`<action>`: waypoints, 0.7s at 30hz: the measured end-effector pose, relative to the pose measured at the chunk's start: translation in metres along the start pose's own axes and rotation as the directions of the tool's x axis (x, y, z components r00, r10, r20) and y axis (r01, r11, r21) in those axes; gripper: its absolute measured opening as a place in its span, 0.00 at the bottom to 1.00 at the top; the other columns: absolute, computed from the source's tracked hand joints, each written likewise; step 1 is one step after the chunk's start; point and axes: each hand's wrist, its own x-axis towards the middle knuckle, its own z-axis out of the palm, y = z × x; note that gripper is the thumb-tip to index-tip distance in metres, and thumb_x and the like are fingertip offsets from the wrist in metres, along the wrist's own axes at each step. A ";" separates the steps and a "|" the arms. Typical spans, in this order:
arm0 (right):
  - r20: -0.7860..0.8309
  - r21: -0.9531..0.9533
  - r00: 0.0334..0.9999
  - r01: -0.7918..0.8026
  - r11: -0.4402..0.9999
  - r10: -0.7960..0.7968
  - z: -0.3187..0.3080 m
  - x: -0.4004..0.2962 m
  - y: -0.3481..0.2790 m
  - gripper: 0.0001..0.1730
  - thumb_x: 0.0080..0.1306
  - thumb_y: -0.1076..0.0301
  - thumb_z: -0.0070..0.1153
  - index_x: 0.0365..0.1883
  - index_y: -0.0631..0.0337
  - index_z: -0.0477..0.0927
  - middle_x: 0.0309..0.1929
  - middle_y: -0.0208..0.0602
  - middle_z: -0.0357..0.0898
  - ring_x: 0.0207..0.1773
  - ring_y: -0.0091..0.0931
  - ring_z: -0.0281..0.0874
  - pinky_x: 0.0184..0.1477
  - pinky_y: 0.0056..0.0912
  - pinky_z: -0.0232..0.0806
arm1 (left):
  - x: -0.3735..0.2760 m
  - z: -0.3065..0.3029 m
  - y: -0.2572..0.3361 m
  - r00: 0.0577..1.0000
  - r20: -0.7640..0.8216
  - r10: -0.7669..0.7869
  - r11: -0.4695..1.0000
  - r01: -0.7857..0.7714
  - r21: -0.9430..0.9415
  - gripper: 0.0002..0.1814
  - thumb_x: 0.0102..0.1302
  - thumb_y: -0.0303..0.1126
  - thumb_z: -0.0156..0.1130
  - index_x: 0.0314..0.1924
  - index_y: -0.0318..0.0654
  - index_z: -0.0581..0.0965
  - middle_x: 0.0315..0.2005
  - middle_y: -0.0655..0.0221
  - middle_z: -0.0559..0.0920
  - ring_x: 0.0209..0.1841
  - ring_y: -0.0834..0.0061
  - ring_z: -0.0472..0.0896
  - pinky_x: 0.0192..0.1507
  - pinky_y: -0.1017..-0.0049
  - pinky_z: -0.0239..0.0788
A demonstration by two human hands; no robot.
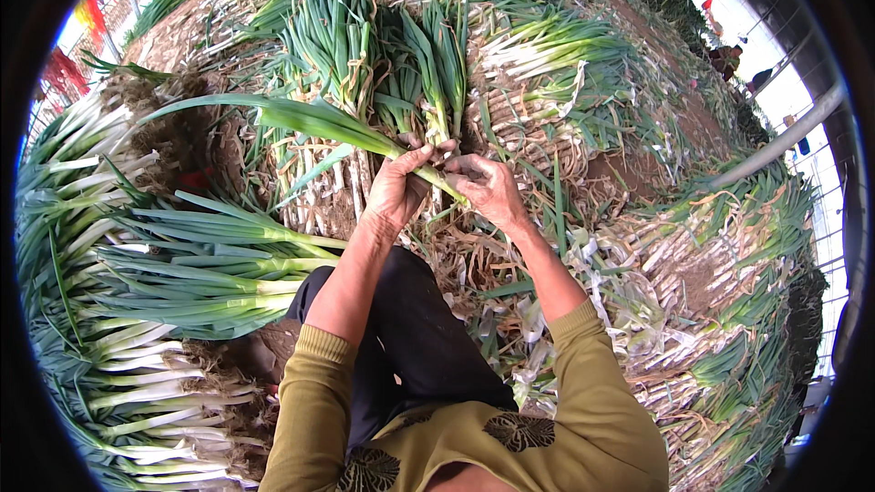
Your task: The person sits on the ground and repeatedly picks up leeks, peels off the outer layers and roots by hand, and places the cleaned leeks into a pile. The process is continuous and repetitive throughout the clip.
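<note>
A green onion stalk slants across in front of me, its leaves towards the upper left and its pale end at the lower right. My left hand is closed around its lower stem. At the pale end, my right hand pinches the stalk between thumb and fingers. Just beyond the hands stands a sheaf of green onions, with more leafy stalks beside it. Left of my knees lies a bunch of green onions, leaves pointing left.
Rooted green onions are heaped along the left side. Peeled skins and dry leaves litter the ground by my knees. More onions lie in rows ahead and right. A metal pole slants at the right; a person is far off.
</note>
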 end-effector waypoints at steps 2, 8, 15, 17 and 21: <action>-0.006 -0.025 1.000 -0.004 1.000 0.004 0.010 -0.002 -0.019 0.15 0.52 0.66 0.61 0.35 0.65 0.80 0.24 0.35 0.80 0.25 0.19 0.73 0.28 0.22 0.65 | 0.000 -0.008 -0.002 1.000 0.023 0.021 0.999 -0.022 0.023 0.08 0.59 0.17 0.54 0.36 0.38 0.70 0.38 0.57 0.77 0.49 0.59 0.76 0.46 0.61 0.74; 0.004 0.028 0.994 -0.107 0.994 0.106 0.003 0.006 0.029 0.10 0.51 0.74 0.56 0.33 0.68 0.81 0.22 0.34 0.79 0.26 0.19 0.72 0.30 0.23 0.66 | 0.000 0.003 -0.006 0.992 0.125 -0.024 0.995 0.012 0.098 0.08 0.58 0.18 0.57 0.36 0.38 0.70 0.39 0.56 0.77 0.50 0.60 0.75 0.51 0.62 0.69; 0.072 0.220 0.997 0.024 0.975 -0.040 0.006 -0.007 -0.016 0.14 0.54 0.78 0.60 0.40 0.66 0.78 0.33 0.29 0.78 0.35 0.17 0.73 0.38 0.20 0.68 | -0.001 0.003 0.001 0.994 0.112 -0.014 0.989 -0.003 0.145 0.07 0.59 0.20 0.58 0.35 0.37 0.70 0.43 0.50 0.77 0.46 0.64 0.76 0.51 0.65 0.68; 0.013 -0.144 0.965 0.260 0.955 -0.261 0.002 -0.008 -0.007 0.09 0.55 0.77 0.59 0.36 0.67 0.78 0.34 0.36 0.80 0.34 0.23 0.77 0.33 0.22 0.73 | -0.001 0.005 0.000 0.991 0.124 -0.047 0.990 0.029 0.137 0.07 0.59 0.20 0.57 0.36 0.37 0.69 0.43 0.51 0.77 0.48 0.63 0.75 0.52 0.64 0.68; 0.025 -0.114 0.989 0.148 0.982 -0.146 -0.008 -0.023 0.007 0.03 0.57 0.81 0.53 0.29 0.66 0.77 0.29 0.39 0.79 0.25 0.22 0.75 0.17 0.18 0.67 | 0.003 -0.004 0.008 0.998 0.048 0.027 0.994 -0.032 0.107 0.08 0.59 0.19 0.57 0.36 0.38 0.70 0.32 0.64 0.77 0.44 0.62 0.78 0.49 0.65 0.71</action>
